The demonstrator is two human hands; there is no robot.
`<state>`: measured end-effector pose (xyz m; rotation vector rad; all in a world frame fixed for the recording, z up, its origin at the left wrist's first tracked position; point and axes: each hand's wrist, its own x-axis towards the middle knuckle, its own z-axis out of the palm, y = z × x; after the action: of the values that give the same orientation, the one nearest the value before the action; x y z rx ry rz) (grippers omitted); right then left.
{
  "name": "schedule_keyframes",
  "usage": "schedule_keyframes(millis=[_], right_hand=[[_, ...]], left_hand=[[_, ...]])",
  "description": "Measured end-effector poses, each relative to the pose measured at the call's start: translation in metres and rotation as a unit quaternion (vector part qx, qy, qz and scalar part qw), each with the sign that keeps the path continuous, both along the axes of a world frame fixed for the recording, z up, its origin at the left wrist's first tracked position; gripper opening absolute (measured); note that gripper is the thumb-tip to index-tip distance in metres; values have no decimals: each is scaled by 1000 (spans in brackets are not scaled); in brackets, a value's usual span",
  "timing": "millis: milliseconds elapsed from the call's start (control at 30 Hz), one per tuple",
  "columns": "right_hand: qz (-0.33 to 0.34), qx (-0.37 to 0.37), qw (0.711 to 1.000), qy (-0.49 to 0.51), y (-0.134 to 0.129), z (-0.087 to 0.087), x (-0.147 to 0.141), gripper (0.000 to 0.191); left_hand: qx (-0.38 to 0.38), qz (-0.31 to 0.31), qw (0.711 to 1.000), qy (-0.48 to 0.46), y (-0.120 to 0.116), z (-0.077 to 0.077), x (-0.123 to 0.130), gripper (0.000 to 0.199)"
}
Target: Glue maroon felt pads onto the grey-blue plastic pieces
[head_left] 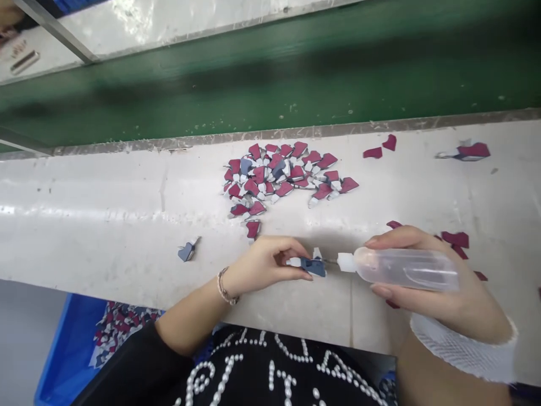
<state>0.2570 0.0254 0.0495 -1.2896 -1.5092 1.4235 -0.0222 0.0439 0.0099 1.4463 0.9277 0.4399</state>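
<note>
Between the thumb and fingers of my left hand point(268, 265) is a small blue-grey piece with white tabs point(313, 266). My right hand point(443, 282) is wrapped round a clear plastic squeeze bottle point(408, 269), held on its side. The bottle's white cap and thin nozzle point(347, 262) point left, and the tip is at the right edge of the blue-grey piece; whether it touches I cannot tell. Beyond my hands lies a heap of maroon-topped pieces with white tabs point(274, 175). Some flat maroon pieces point(455, 239) lie beside my right hand, partly covered by it.
A lone blue-grey piece point(187, 251) lies left of my left hand. Two flat maroon pieces point(372, 152) and one maroon-topped piece point(473, 151) sit at the back right. A blue bin point(63, 344) of similar pieces stands lower left. A green strip point(270, 73) runs behind the white table point(93, 225).
</note>
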Motion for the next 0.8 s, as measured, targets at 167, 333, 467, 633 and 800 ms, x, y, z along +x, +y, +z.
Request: schedule_keyframes(millis=[167, 333, 467, 633, 800], right_hand=[[18, 6, 999, -26, -4, 9, -12, 33], [15, -4, 1000, -26, -8, 14, -15, 29], [-63, -42, 996, -40, -12, 19, -23, 26], [-124, -48, 988, -84, -16, 27, -38, 27], [-124, -27, 984, -123, -15, 28, -42, 28]], left_hand=[[-170, 6, 966, -194, 5, -7, 2, 33], [-292, -41, 931, -213, 5, -10, 7, 32], [-320, -86, 922, -201, 6, -15, 9, 34], [-308, -111, 920, -217, 8, -17, 8, 35], [-303, -117, 920, -219, 8, -16, 8, 31]])
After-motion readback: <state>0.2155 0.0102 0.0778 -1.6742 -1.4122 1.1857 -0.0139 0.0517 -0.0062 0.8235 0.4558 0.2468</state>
